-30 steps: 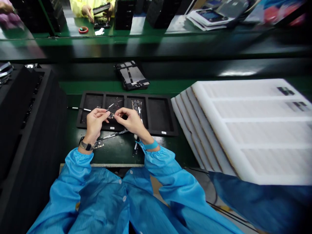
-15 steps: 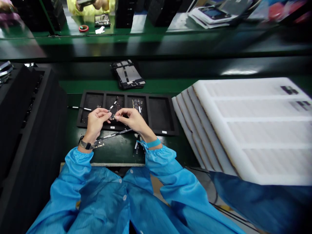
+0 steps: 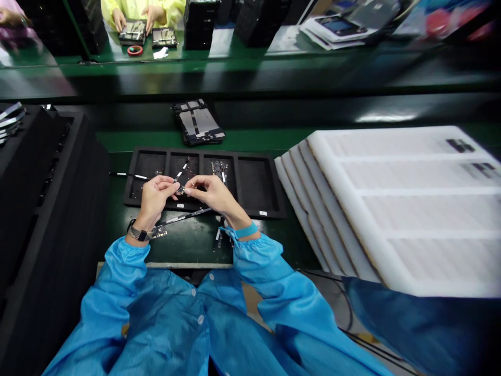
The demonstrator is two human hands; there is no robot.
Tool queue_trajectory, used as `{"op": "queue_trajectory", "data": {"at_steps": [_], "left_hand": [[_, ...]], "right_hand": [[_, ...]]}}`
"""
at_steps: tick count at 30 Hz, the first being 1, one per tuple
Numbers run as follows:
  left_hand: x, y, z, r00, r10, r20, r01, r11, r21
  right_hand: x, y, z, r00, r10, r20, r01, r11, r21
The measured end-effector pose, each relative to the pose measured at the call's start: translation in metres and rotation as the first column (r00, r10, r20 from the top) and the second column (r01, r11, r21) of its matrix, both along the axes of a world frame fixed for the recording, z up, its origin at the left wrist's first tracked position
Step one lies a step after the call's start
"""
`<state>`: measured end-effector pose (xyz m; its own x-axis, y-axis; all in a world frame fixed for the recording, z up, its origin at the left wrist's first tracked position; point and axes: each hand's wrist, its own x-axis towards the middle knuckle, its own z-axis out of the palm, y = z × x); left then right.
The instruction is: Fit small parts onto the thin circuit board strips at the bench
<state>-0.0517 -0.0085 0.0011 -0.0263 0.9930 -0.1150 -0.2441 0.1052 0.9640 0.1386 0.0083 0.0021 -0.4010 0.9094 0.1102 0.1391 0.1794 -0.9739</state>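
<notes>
My left hand and my right hand meet above the front edge of a black foam tray with four compartments. Both pinch a small electronic part between their fingertips. The middle compartments hold small circuit boards and flex cables. A long thin flex strip lies on the green mat under my hands, and a small board sits by my left wrist.
A stack of white foam trays fills the right side. Black foam blocks stand at the left. A dark device frame lies on the conveyor beyond the tray. Across the line, a person in yellow handles similar frames.
My hands have stayed together on the small part, with slight finger shifts. The device frame on the conveyor has moved left. The person opposite has set the frames down on the bench.
</notes>
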Motion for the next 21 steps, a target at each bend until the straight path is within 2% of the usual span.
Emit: {"op": "queue_trajectory", "data": {"at_steps": [4,8,11,13,15,16,18,19,20,21], "left_hand": [[0.0,-0.005,0.008,0.998,0.058,-0.032,-0.056,0.997,0.058],[-0.005,-0.006,0.035,0.961,0.244,-0.131,-0.209,0.948,0.238],[-0.01,0.019,0.057,0.88,0.396,-0.262,-0.252,0.858,0.448],[-0.007,0.054,0.067,0.791,0.466,-0.398,-0.181,0.798,0.575],[0.005,0.097,0.069,0.635,0.483,-0.602,-0.017,0.789,0.615],[0.013,0.118,0.068,0.502,0.464,-0.73,0.088,0.812,0.576],[0.035,0.153,0.061,0.149,0.338,-0.929,0.288,0.884,0.368],[0.046,0.166,0.057,0.006,0.271,-0.963,0.355,0.899,0.255],[0.056,0.176,0.052,-0.091,0.214,-0.972,0.402,0.901,0.161],[0.066,0.182,0.047,-0.149,0.174,-0.973,0.439,0.894,0.092]], "right_hand": [[0.001,-0.001,0.002,0.998,-0.056,-0.037,0.056,0.998,0.014],[0.025,0.002,-0.001,0.966,-0.201,-0.16,0.201,0.979,-0.013],[0.05,0.008,-0.008,0.924,-0.311,-0.221,0.302,0.951,-0.073],[0.061,0.013,-0.015,0.896,-0.362,-0.257,0.344,0.932,-0.111],[0.065,0.019,-0.021,0.874,-0.391,-0.29,0.364,0.92,-0.142],[0.066,0.021,-0.024,0.865,-0.397,-0.307,0.366,0.918,-0.155],[0.065,0.025,-0.028,0.852,-0.403,-0.334,0.365,0.915,-0.172],[0.065,0.027,-0.03,0.847,-0.407,-0.341,0.367,0.913,-0.177],[0.066,0.028,-0.032,0.842,-0.414,-0.347,0.374,0.91,-0.178],[0.067,0.029,-0.033,0.833,-0.425,-0.355,0.387,0.905,-0.175]]}}
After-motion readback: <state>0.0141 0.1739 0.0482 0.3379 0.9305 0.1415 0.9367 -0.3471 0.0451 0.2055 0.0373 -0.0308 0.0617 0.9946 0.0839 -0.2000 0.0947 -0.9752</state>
